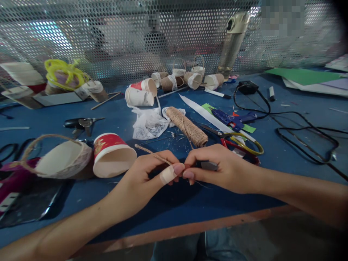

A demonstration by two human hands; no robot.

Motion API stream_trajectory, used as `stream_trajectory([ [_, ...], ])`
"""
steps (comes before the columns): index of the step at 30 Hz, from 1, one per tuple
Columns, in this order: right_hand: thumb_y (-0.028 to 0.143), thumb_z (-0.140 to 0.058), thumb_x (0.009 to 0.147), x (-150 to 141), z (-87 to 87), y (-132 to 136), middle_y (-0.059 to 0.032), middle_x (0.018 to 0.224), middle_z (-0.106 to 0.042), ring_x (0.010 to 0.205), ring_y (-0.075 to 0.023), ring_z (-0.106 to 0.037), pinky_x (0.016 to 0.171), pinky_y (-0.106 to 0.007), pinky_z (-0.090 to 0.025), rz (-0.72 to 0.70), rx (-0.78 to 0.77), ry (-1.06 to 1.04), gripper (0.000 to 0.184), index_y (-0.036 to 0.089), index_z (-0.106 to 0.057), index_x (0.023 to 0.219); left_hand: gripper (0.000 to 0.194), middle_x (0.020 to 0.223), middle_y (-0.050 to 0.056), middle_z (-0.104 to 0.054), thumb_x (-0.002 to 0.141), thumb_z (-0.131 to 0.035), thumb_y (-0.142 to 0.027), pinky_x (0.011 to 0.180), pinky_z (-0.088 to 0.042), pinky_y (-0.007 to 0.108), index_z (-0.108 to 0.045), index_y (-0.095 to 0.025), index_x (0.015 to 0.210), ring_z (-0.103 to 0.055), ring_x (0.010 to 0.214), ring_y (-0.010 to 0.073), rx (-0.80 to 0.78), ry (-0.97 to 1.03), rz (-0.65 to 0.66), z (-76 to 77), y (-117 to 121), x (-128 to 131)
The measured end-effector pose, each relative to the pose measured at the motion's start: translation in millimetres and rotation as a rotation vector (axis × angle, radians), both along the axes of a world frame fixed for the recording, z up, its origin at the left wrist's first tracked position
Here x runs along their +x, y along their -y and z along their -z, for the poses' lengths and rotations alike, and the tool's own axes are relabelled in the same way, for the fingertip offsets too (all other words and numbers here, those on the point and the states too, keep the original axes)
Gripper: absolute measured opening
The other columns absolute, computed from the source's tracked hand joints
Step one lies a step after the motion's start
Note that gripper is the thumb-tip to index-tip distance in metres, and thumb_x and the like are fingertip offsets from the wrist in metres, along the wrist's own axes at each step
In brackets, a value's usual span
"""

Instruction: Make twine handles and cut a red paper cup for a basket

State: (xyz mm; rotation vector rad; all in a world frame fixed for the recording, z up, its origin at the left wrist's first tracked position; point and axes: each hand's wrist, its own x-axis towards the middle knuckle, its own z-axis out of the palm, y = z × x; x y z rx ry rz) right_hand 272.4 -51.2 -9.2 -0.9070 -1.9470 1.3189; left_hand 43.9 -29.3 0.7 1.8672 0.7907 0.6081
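Observation:
Near the table's front edge, my left hand (160, 172) pinches a short stiff length of twine (152, 153), whose free end points up to the left. A bandage wraps its thumb. Fingertip to fingertip with it, my right hand (217, 168) is closed in a pinch on thin twine at the same spot; the exact grip is hidden by the fingers. Just beyond lies a spool of brown twine (187, 127), a strand running from it down to my right hand. Left of my hands, a red paper cup (112, 154) lies on its side beside a small lace-trimmed basket (63, 159) with a twine handle.
Yellow-handled scissors (244, 141) and a blue glue gun (236, 117) with a looping black cord lie at right. White lace (149, 123), keys (84, 123) and paper cups (140, 96) lie beyond my hands. A bottle (233, 43) stands by the perforated metal screen (122, 43).

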Motion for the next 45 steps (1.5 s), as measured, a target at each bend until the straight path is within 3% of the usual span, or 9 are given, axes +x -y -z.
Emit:
stream_trajectory([
  [5,0.032,-0.07,0.098,2.8,-0.7,-1.3,0.0013,0.082,-0.073,0.072,-0.0099,-0.062,0.066,-0.02,-0.047,-0.002,-0.034,-0.006,0.015,0.018,-0.073,0.092,0.032,0.079,-0.001,-0.065,0.102,-0.061,-0.028,0.067,-0.052,0.017,-0.068,-0.018,0.073,-0.062,0.073,0.0113,-0.025,0.011,0.018,0.1,-0.8,0.2],
  [12,0.038,-0.075,0.095,6.6,0.5,-3.0,-0.0009,0.085,-0.074,0.082,-0.0136,-0.068,0.077,-0.023,-0.052,-0.081,-0.247,-0.112,0.02,0.018,-0.073,0.093,0.027,0.078,-0.002,-0.064,0.103,-0.06,-0.024,0.067,-0.049,0.016,-0.068,-0.018,0.077,-0.06,0.07,0.0093,0.024,0.026,0.056,-0.1,-0.4,-1.8],
  [19,0.034,-0.075,0.095,7.6,1.6,-4.3,-0.0004,0.084,-0.073,0.08,-0.0118,-0.067,0.076,-0.021,-0.053,-0.117,-0.348,-0.158,0.016,0.018,-0.071,0.094,0.021,0.081,-0.003,-0.066,0.102,-0.061,-0.021,0.065,-0.046,0.018,-0.069,-0.02,0.083,-0.06,0.069,0.0091,0.065,0.016,0.069,-1.7,0.6,-3.9],
  [24,0.031,-0.073,0.095,5.4,-1.9,-1.7,-0.0013,0.083,-0.074,0.078,-0.0128,-0.068,0.073,-0.022,-0.053,-0.073,-0.275,-0.103,0.014,0.017,-0.07,0.093,0.023,0.081,-0.001,-0.068,0.101,-0.063,-0.027,0.066,-0.048,0.02,-0.07,-0.019,0.081,-0.063,0.072,0.0116,0.064,0.001,0.035,0.1,0.8,-2.2],
  [29,0.021,-0.073,0.092,1.1,-1.9,1.9,0.0009,0.077,-0.072,0.069,-0.0105,-0.063,0.067,-0.02,-0.049,0.04,0.069,0.035,0.007,0.018,-0.07,0.087,0.031,0.071,-0.002,-0.068,0.099,-0.065,-0.03,0.064,-0.048,0.02,-0.07,-0.019,0.071,-0.063,0.067,0.0119,0.083,-0.026,-0.008,1.0,0.9,-2.1],
  [33,0.022,-0.074,0.091,-1.7,0.3,4.7,0.0013,0.076,-0.071,0.067,-0.0104,-0.062,0.064,-0.02,-0.048,0.132,0.179,0.03,0.01,0.018,-0.069,0.084,0.031,0.067,-0.003,-0.068,0.095,-0.068,-0.021,0.061,-0.047,0.018,-0.07,-0.019,0.064,-0.064,0.064,0.0106,0.09,-0.026,-0.098,-0.4,2.0,-1.0],
  [38,0.027,-0.074,0.092,-2.2,1.7,6.8,0.0001,0.077,-0.073,0.068,-0.0124,-0.064,0.066,-0.022,-0.051,0.187,0.214,0.014,0.013,0.019,-0.069,0.083,0.03,0.068,-0.002,-0.067,0.095,-0.067,-0.02,0.059,-0.048,0.018,-0.072,-0.018,0.065,-0.063,0.063,0.0112,0.058,0.013,-0.148,-2.1,3.1,-0.6],
  [45,0.032,-0.08,0.091,1.7,-0.1,4.8,0.001,0.078,-0.074,0.07,-0.0118,-0.066,0.066,-0.021,-0.05,0.099,0.041,-0.05,0.016,0.019,-0.073,0.087,0.022,0.078,-0.004,-0.067,0.101,-0.063,-0.022,0.07,-0.049,0.017,-0.071,-0.021,0.081,-0.062,0.073,0.0099,0.058,0.039,-0.036,0.6,2.5,-2.5],
])
